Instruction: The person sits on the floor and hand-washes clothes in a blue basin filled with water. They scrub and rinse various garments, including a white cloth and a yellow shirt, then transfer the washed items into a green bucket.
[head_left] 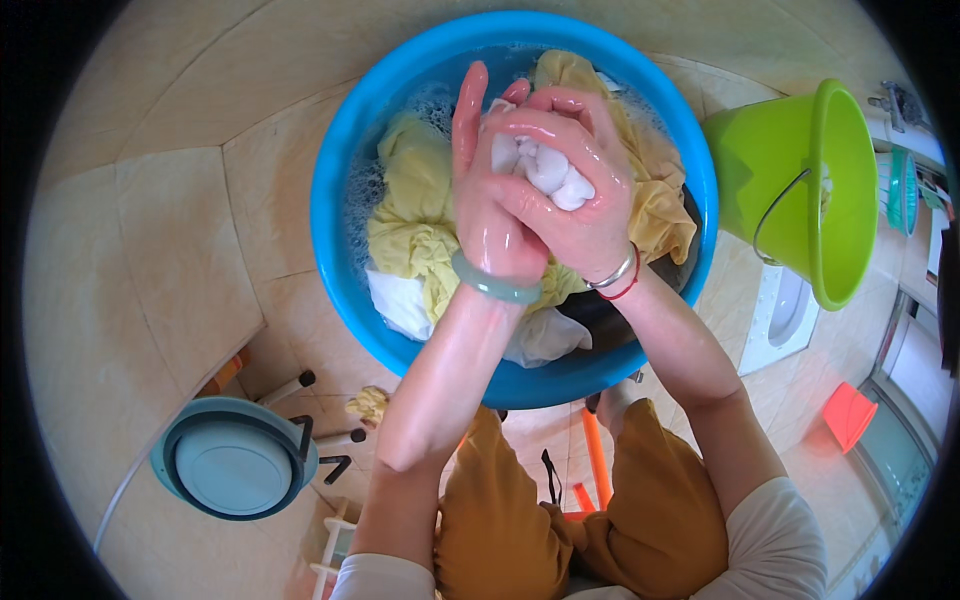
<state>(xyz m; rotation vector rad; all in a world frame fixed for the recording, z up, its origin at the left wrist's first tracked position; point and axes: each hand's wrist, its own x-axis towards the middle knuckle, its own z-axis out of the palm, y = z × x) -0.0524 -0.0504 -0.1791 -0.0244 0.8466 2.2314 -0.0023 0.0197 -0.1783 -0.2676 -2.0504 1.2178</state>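
Note:
Both wet hands are pressed together over a blue basin (pixel 335 270). Between them is a small bunched white cloth (pixel 548 172), bulging out between the fingers. My left hand (pixel 485 220), with a pale green bangle at the wrist, supports the cloth; one of its fingers points up and away. My right hand (pixel 605 215), wearing a silver bracelet and a red string, wraps over it from the other side. Below them, pale yellow clothing (pixel 415 185) lies in sudsy water, with a deeper yellow garment (pixel 665 215) at the right. White fabric (pixel 398 303) shows at the near left.
A lime green bucket (pixel 770 170) lies tipped beside the basin's right side, near a white floor fixture (pixel 778 315). At the lower left is a grey-blue collapsible basin (pixel 235 465). A crumpled yellow cloth (pixel 367 405) lies on the tiles. An orange-red object (pixel 850 415) is far right.

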